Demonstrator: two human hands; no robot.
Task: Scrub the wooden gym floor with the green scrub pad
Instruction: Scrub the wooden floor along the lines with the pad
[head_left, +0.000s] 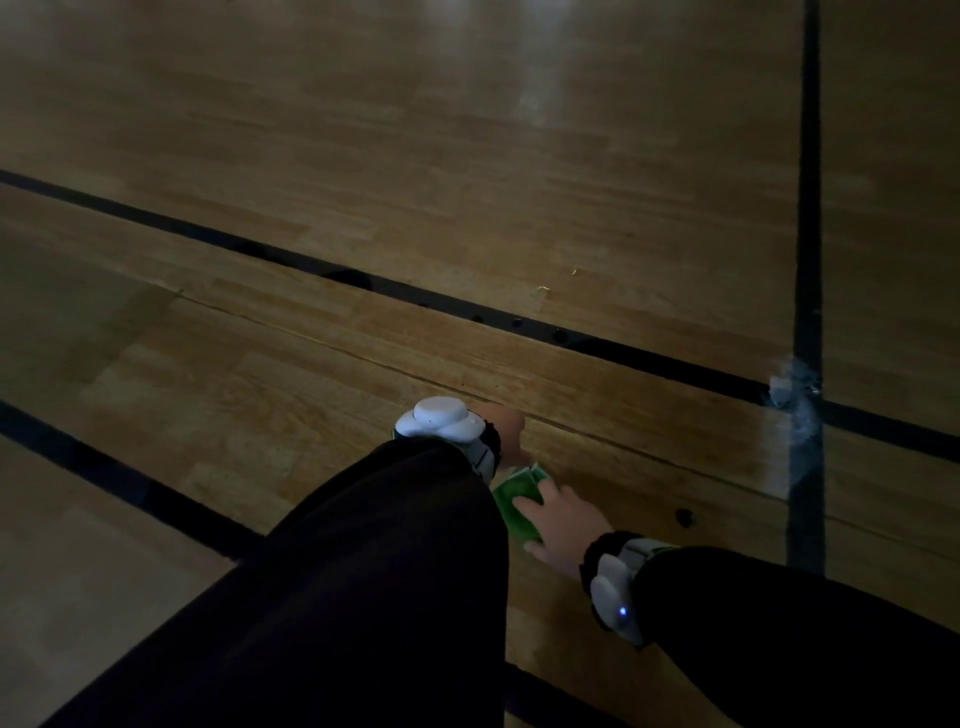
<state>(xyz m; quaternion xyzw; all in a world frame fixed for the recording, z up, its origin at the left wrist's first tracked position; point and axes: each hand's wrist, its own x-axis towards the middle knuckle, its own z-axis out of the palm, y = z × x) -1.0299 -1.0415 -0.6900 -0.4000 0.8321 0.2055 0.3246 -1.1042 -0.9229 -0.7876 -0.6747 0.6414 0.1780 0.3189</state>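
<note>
The green scrub pad (511, 499) lies flat on the wooden gym floor (363, 364) near the bottom middle of the view. My right hand (558, 525) presses down on it with fingers spread over its right side. My left hand (506, 428) is just beyond the pad, mostly hidden behind my dark sleeve and a white wrist device; its fingers cannot be made out. Part of the pad is hidden under my left forearm.
Black court lines (415, 293) cross the boards diagonally, and a dark vertical line (808, 260) runs down the right side, with a whitish scuffed patch (792, 395) where they meet. A long seam in the wood runs past the hands. The room is dim.
</note>
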